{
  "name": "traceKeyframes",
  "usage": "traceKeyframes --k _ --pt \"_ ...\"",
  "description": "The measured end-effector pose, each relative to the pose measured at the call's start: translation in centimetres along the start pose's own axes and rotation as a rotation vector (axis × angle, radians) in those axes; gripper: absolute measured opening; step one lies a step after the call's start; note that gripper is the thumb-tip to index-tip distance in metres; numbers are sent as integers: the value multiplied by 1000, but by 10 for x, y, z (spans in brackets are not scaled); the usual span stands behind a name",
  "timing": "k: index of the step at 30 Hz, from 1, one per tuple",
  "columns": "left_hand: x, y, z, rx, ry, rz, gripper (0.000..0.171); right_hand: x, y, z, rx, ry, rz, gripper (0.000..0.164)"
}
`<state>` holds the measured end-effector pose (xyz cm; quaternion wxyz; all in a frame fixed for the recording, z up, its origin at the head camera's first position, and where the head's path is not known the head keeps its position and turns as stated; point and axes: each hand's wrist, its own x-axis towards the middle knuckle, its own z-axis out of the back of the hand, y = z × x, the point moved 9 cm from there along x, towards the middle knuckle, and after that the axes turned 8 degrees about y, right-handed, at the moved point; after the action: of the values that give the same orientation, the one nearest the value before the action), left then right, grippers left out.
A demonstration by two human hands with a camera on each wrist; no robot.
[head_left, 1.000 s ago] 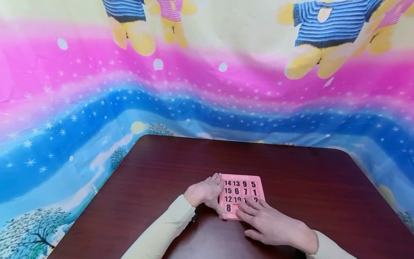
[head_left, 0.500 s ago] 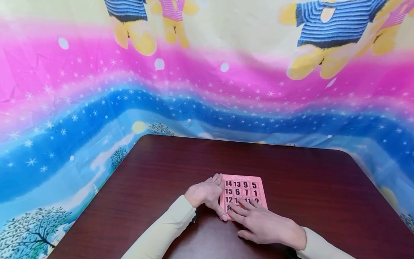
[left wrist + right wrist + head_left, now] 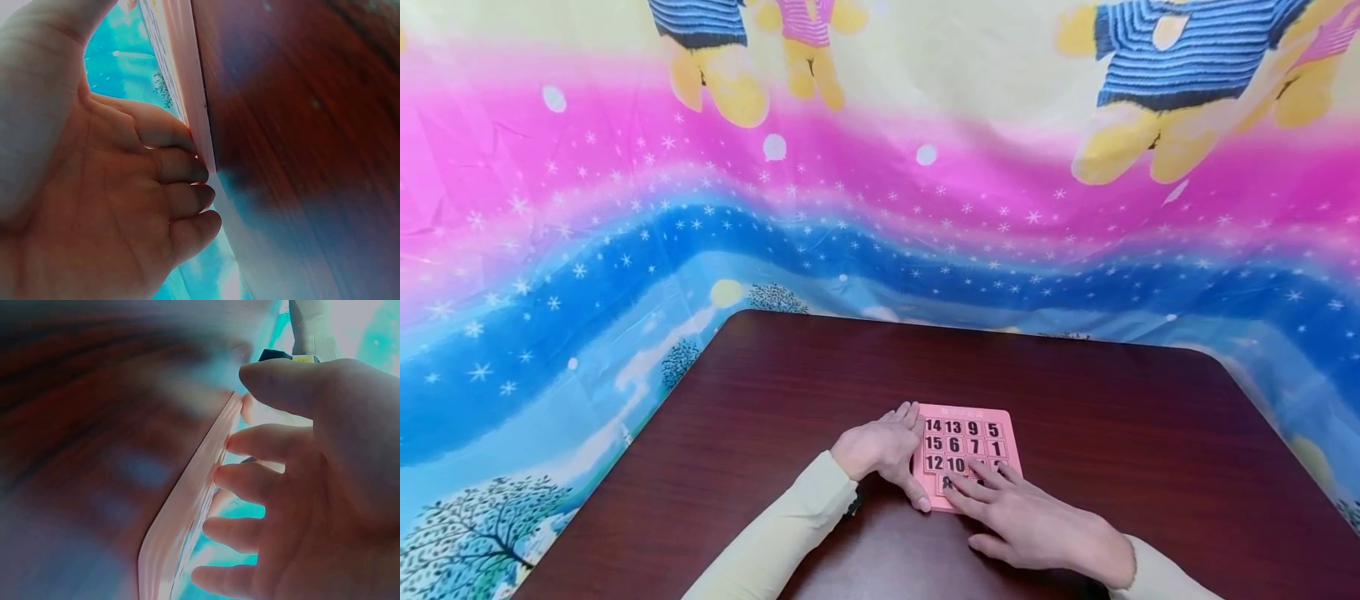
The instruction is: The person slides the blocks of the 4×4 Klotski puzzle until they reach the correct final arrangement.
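Observation:
A pink sliding number puzzle (image 3: pixel 1012 437) lies flat on the dark wooden table. My left hand (image 3: pixel 887 450) rests along its left edge, fingers straight, with the thumb at the near left corner. In the left wrist view, those fingertips meet the side of the puzzle (image 3: pixel 199 94). My right hand (image 3: pixel 1045 525) is over the near right part, its outstretched fingers on the number tiles. One fingertip is at the 8 tile (image 3: pixel 946 484), which has a gap at its left. Several tiles in the lower rows are hidden under these fingers.
The brown table (image 3: pixel 1112 392) spreads round the puzzle on all sides. Behind it hangs a colourful backdrop cloth (image 3: pixel 865 208) with printed bears, snowflakes and trees. Pale sleeves (image 3: pixel 775 533) cover both forearms.
The 8 tile has slid one place to the right along the bottom row. My right hand went left onto it, then back right. The left hand stays at the puzzle's edge.

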<state>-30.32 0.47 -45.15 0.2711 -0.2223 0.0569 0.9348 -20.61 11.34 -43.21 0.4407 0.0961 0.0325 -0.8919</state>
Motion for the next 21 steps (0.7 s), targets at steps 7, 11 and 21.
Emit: traceKeyframes --k 7,11,21 --pt "1 0 0 -6 -9 -11 133 -11 -9 0 31 20 -31 54" --pt "-2 2 1 -17 -10 -6 133 -5 -10 7 28 41 -36 54" --pt "-2 0 2 -21 -19 -19 133 20 -12 15 41 56 -59 56"
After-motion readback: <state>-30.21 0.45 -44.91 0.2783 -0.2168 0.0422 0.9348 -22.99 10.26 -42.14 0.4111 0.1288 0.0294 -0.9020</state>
